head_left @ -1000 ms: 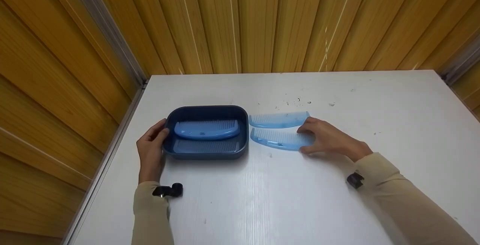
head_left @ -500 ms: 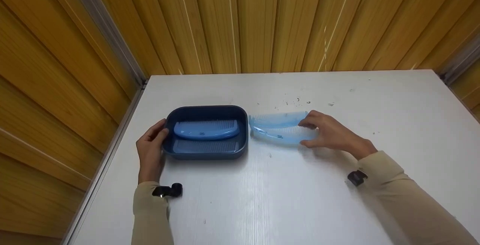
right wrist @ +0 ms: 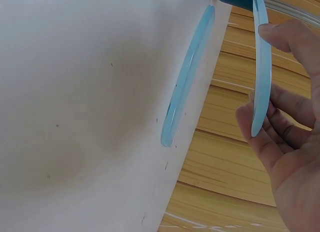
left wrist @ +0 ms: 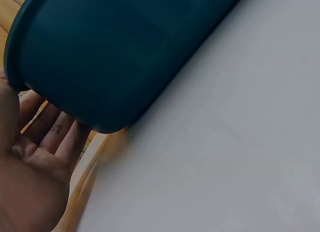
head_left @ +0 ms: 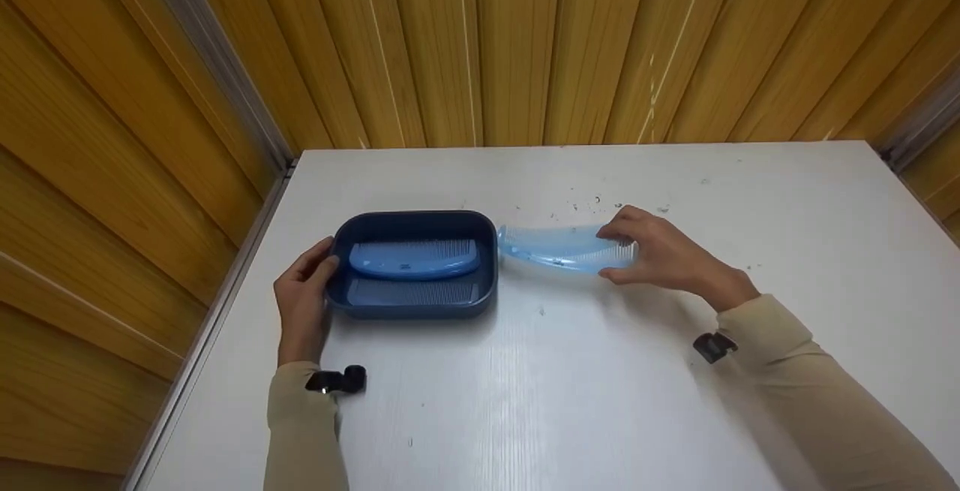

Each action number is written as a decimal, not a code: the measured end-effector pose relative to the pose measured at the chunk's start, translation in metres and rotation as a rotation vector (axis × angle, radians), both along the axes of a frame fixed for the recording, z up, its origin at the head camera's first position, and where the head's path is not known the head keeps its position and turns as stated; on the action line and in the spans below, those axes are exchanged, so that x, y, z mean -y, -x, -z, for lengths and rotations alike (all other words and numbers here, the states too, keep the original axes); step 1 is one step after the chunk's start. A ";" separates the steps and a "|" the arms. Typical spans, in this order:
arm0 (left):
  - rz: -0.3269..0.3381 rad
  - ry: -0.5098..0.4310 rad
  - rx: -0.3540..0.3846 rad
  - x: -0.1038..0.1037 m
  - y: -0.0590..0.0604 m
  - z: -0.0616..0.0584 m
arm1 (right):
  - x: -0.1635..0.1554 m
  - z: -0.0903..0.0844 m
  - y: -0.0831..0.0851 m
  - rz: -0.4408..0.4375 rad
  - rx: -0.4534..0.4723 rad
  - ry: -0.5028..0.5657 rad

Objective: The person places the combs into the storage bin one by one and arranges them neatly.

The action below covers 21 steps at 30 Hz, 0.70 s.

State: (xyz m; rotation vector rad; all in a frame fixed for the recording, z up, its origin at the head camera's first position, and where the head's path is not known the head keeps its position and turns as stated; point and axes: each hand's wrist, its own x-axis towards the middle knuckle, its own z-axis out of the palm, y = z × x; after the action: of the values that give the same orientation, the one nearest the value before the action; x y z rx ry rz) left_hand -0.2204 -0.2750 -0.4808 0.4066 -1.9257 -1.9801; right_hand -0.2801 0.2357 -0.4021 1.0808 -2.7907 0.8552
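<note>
My right hand [head_left: 660,254] pinches a translucent light-blue comb [head_left: 551,259] by its right end, thumb on the spine and fingers on the teeth side. In the right wrist view this held comb [right wrist: 263,72] is raised off the table, apart from a second light-blue comb [right wrist: 187,82] lying flat. From the head, the held comb partly covers that second comb [head_left: 551,236]. My left hand [head_left: 302,296] grips the left wall of a dark blue box [head_left: 412,312], thumb at the rim and fingers against the outside. Inside the box lie a blue comb [head_left: 412,260] and another comb [head_left: 412,293] nearer its front wall.
The white table [head_left: 480,401] carries small dark specks [head_left: 598,200] behind the loose combs. A yellow wood-slat wall [head_left: 510,48] rises at the table's back edge, with another on the left side.
My right hand has lifted the nearer loose comb off the table and shifted it slightly away from me, so it now overlaps the farther comb. My left hand and the box have stayed put.
</note>
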 end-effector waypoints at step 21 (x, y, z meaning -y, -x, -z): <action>-0.010 0.013 -0.030 -0.001 -0.002 -0.002 | 0.043 -0.020 -0.002 -0.052 -0.023 0.057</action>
State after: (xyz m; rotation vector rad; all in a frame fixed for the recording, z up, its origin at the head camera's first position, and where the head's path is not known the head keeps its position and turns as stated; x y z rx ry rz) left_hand -0.2186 -0.2736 -0.4791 0.3803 -1.9143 -1.9552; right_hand -0.2779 0.1923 -0.3823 1.1512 -2.7134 0.9143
